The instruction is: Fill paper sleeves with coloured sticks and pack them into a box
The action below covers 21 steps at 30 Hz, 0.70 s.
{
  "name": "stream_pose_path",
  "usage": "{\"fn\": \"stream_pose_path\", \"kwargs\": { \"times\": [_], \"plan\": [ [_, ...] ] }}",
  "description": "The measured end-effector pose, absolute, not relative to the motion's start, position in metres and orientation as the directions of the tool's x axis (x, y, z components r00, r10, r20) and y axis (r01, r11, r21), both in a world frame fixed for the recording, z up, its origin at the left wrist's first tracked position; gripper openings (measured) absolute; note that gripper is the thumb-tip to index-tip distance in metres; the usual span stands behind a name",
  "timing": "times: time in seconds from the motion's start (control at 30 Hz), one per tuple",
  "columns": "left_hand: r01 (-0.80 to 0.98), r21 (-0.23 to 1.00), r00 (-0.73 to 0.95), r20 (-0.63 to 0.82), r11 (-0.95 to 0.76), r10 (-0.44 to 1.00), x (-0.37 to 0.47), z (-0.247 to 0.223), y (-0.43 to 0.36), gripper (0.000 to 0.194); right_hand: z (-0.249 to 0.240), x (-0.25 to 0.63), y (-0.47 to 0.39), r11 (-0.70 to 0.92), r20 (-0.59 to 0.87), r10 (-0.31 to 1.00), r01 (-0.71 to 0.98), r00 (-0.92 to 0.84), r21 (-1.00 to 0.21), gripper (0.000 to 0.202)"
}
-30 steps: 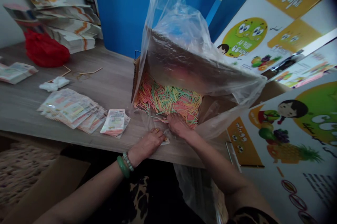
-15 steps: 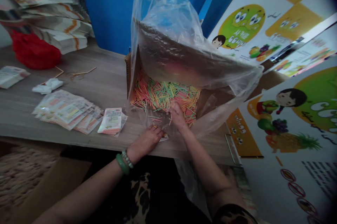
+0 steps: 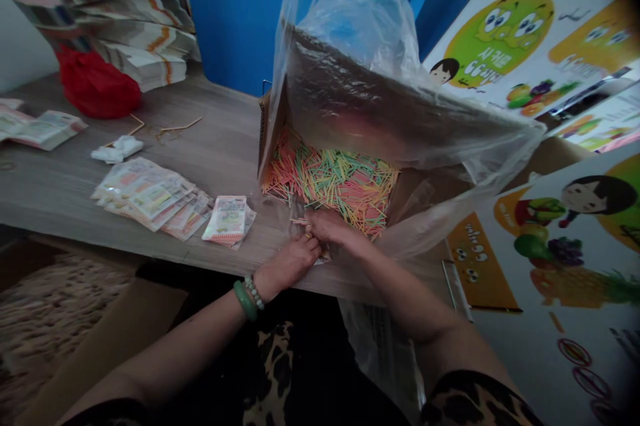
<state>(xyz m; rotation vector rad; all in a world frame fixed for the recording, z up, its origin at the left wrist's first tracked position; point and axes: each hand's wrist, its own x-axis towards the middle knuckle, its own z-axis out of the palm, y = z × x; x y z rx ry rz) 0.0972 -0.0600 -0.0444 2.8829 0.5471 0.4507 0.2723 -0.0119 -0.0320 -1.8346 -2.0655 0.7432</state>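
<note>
Thin coloured sticks (image 3: 345,179) in pink, green, yellow and orange fill the near part of a box lined with a clear plastic bag (image 3: 480,176). My left hand (image 3: 293,258) is at the table's front edge, its bent fingers closed on a small printed packet (image 3: 324,255), most of which is hidden beneath both hands. Right beside it, my right hand (image 3: 327,226) is closed, with a few pinkish sticks (image 3: 300,221) showing at its fingertips. To the left lie a short pile of printed packets (image 3: 226,219) and a fanned row of filled packets (image 3: 155,196).
A red bag (image 3: 97,83) and stacked printed cartons (image 3: 145,46) stand at the back left. A crumpled white tissue (image 3: 117,149), rubber bands and more packets (image 3: 50,129) lie on the table's left. Large printed boxes (image 3: 500,39) rise on the right.
My right hand has come from among the sticks in the box towards me and left, up against my left hand, with sticks at its fingertips. The view has shifted a little.
</note>
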Motion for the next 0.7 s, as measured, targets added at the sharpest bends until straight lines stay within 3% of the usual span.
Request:
{"fn": "stream_pose_path", "kwargs": {
  "times": [0.1,0.3,0.5,0.7],
  "plan": [
    [0.341,0.244,0.888,0.234,-0.908,0.396,0.097,-0.043,-0.06,0.024,-0.025,0.284,-0.02,-0.023,-0.131,0.99,0.828,-0.061,-0.56,0.01],
    [0.349,0.242,0.885,0.231,-0.905,0.403,0.099,-0.045,-0.058,0.024,-0.027,0.298,-0.043,-0.037,0.07,0.983,0.559,0.168,-0.828,0.018],
    [0.365,0.233,0.891,0.193,-0.901,0.411,0.098,-0.043,-0.059,0.029,-0.051,0.283,-0.054,0.025,0.203,0.962,0.681,0.182,-0.732,0.016],
    [0.375,0.251,0.893,0.16,-0.892,0.42,0.097,-0.042,-0.058,0.025,-0.053,0.288,-0.052,-0.018,0.171,0.927,0.494,0.333,-0.869,0.017]
  ]
}}
